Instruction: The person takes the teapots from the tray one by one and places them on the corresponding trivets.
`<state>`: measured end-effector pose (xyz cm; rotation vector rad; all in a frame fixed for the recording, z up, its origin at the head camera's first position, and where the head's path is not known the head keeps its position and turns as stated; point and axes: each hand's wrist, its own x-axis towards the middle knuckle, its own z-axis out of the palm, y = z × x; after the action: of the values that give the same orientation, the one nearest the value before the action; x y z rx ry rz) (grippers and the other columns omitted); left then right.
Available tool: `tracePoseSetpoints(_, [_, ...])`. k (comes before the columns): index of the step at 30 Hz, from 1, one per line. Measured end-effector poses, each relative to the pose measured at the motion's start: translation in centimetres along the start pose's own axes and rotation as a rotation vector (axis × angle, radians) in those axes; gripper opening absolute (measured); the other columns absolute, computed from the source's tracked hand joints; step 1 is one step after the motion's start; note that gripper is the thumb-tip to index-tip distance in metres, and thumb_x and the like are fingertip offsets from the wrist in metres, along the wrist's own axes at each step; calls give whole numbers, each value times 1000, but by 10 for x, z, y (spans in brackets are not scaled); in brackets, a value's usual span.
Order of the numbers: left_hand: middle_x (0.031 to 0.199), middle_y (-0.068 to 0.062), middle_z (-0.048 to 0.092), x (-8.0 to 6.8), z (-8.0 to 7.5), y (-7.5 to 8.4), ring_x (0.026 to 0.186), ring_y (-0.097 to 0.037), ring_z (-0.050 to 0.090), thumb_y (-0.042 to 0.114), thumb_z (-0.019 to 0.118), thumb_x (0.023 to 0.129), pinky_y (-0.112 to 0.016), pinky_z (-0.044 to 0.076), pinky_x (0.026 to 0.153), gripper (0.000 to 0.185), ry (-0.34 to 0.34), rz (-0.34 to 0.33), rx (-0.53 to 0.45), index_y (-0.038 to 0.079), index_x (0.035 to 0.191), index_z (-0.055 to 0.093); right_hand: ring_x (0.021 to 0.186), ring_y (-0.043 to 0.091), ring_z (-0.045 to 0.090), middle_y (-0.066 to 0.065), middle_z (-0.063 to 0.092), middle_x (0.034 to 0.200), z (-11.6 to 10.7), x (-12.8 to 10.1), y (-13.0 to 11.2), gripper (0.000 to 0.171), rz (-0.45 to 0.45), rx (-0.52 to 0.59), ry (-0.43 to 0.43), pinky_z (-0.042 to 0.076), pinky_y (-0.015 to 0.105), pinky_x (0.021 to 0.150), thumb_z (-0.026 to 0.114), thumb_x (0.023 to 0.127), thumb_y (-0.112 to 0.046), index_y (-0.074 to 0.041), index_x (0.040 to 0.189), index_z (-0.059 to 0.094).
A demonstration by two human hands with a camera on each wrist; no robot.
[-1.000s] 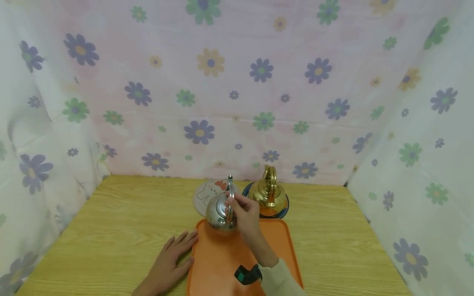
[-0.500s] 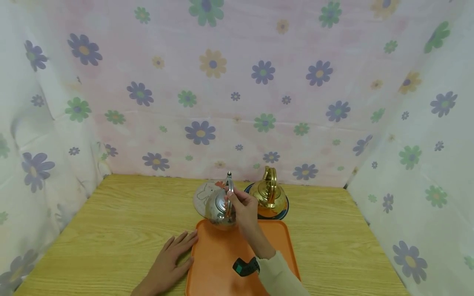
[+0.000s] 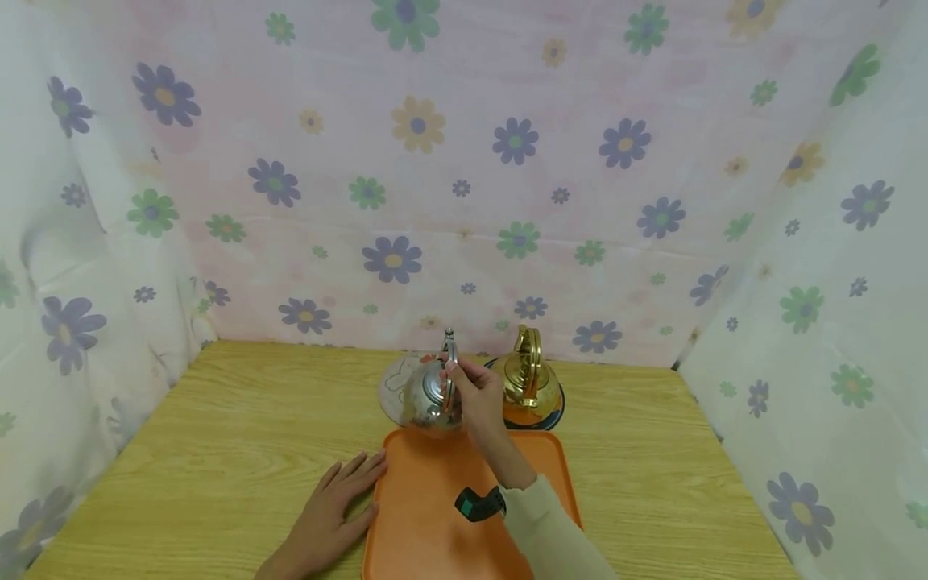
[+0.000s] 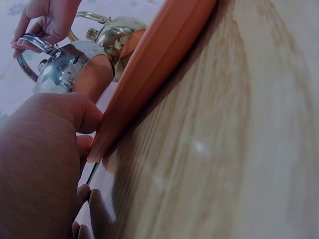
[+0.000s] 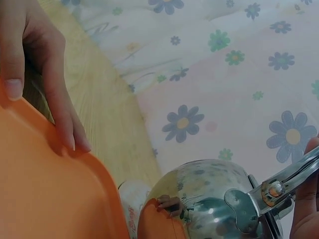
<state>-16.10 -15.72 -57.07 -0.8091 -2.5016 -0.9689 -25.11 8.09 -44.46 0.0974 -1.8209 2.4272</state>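
My right hand (image 3: 484, 399) pinches the upright handle of a shiny silver teapot (image 3: 424, 407), thumb and fingers closed round it. In the head view the teapot overlaps a round pale mat (image 3: 391, 391) printed with a drawing, just behind the far edge of an orange tray (image 3: 420, 507). The right wrist view shows the teapot's polished side (image 5: 209, 199) beside the tray's corner. My left hand (image 3: 337, 503) lies on the table with extended fingers touching the tray's left rim. In the left wrist view, the thumb and fingers (image 4: 87, 117) meet that rim.
A gold teapot (image 3: 516, 387) stands on a dark blue round mat (image 3: 558, 415) right of my right hand. The wood-grain table (image 3: 254, 419) ends at a flowered cloth (image 3: 435, 201) behind, with more cloth along both sides.
My right hand has carried the silver teapot away from me, off the tray's far edge and over the pale mat, which it now covers more. My left hand has stayed put.
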Motion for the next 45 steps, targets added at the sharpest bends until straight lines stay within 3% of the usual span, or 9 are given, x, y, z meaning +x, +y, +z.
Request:
tracePoseSetpoints(4, [147,-5,59,1,0,0,132,-42,53,22,74,91,-13,1,118,52,-1,-1,8,11,140,63,69,6,68,0,77,89,-1,5,1,29,-21,10,-6,52,20,57,62,102,-10,11,120,70])
tracePoseSetpoints(8, [147,-6,59,1,-1,-1,132,-42,53,22,74,91,-13,1,118,52,-2,-1,6,10,140,63,67,6,68,-5,75,85,-2,9,3,30,-32,10,-14,53,20,57,61,102,-7,13,122,67])
tracePoseSetpoints(15, [147,-7,59,1,-3,0,131,-42,53,21,74,91,-12,2,118,52,-1,0,6,9,140,63,64,6,67,0,77,88,-1,16,7,34,-27,15,-29,45,21,48,62,102,-11,10,128,65])
tracePoseSetpoints(20, [147,-7,59,2,-4,0,131,-43,53,21,74,91,-12,1,117,52,-2,-7,-6,9,140,63,66,6,69,-1,78,93,3,21,12,35,-31,41,-32,51,20,53,63,101,-11,11,129,64])
tracePoseSetpoints(26, [147,-8,59,0,-5,0,131,-43,53,21,74,91,-11,1,117,51,-4,-11,-6,9,140,63,63,8,68,6,76,87,7,26,17,29,-23,37,-26,45,22,47,64,101,-12,5,123,71])
tracePoseSetpoints(34, [148,-4,58,0,-3,-2,133,-42,53,24,72,93,-10,1,117,51,-17,-31,-8,12,141,63,64,8,65,-1,73,82,11,33,17,29,-57,35,-31,52,22,55,62,102,-11,8,122,70])
tracePoseSetpoints(45, [148,-4,57,-1,-2,1,133,-43,53,24,72,94,-9,0,116,49,-24,-45,-20,12,141,63,60,10,64,5,73,83,13,36,21,30,-31,41,-45,49,26,47,62,102,-15,6,122,71])
